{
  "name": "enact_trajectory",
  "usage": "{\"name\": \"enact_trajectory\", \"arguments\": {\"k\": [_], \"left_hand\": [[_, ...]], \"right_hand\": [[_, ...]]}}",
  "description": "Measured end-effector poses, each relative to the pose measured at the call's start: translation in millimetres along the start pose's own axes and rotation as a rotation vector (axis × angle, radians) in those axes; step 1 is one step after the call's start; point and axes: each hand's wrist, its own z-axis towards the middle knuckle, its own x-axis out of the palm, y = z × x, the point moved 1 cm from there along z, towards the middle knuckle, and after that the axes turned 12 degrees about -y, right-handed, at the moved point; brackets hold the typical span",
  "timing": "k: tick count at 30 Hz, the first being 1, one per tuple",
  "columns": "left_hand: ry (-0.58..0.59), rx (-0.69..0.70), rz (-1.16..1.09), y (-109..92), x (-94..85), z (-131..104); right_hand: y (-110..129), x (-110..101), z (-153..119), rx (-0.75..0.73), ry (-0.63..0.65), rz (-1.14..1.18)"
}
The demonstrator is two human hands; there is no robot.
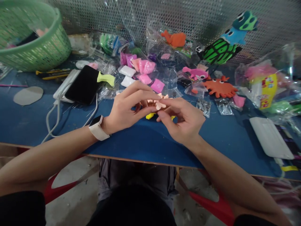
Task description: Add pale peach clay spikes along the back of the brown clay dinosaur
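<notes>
Over the blue table, my left hand (131, 105) and my right hand (183, 119) meet at a small pale peach clay piece (160, 106), lobed like a flower. My right thumb and fingers close round its right side. The left thumb presses against its left edge, with the other left fingers arched above. Just behind lie more peach bits, partly hidden by my fingers. A yellow piece (150, 116) shows beneath my hands. Beyond them are pink clay packets (157, 85) and white packets (127, 81).
A black phone (83, 84) and a cabled white power bank (66, 86) lie left, near a green basket (47, 53). Clay figures stand behind: an orange crab (221, 87), a pink fish (196, 73) and a stacked turtle (219, 51). Another white device (270, 138) lies right.
</notes>
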Motion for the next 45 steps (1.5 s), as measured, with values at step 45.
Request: {"name": "enact_trajectory", "arguments": {"k": [45], "left_hand": [[0.31, 0.094, 0.371, 64.4, -40.9, 21.4]], "right_hand": [[-2.9, -3.9, 10.3, 0.29, -0.15, 0.151]]}}
